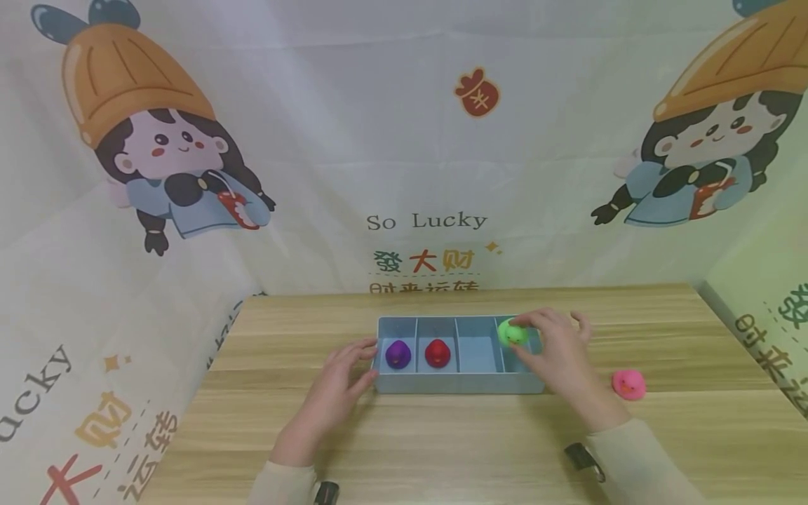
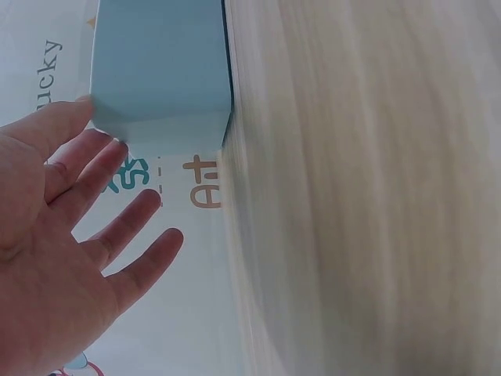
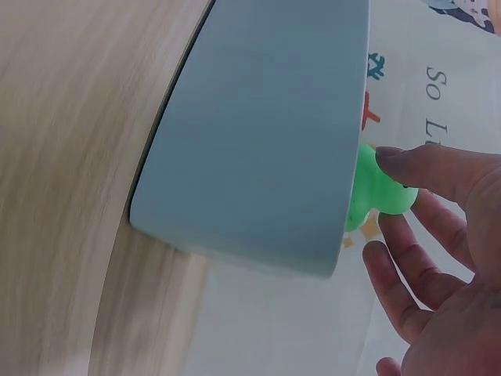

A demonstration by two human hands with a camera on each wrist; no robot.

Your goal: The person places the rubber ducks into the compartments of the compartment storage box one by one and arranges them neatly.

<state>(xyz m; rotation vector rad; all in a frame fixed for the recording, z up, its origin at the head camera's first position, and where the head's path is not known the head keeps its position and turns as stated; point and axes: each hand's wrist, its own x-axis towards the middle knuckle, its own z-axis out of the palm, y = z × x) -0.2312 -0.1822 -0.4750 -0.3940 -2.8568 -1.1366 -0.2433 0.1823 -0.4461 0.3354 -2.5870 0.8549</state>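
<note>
A blue-grey divided box point(image 1: 461, 384) stands on the table, with a row of compartments. A purple toy duck point(image 1: 398, 355) sits in its leftmost compartment and a red toy duck point(image 1: 438, 353) in the one beside it. My right hand point(image 1: 558, 354) pinches a green toy duck point(image 1: 512, 333) between thumb and fingers at the right-end compartment. In the right wrist view, the box wall hides part of the green duck point(image 3: 383, 188), whose upper part stands above the rim. With fingers spread, my left hand point(image 2: 70, 235) touches the box's left end point(image 2: 164, 78).
A pink toy duck point(image 1: 628, 385) lies on the wooden table point(image 1: 454, 449) to the right of my right hand. Behind the table's back edge hangs a printed white cloth point(image 1: 353, 140), which continues along both sides.
</note>
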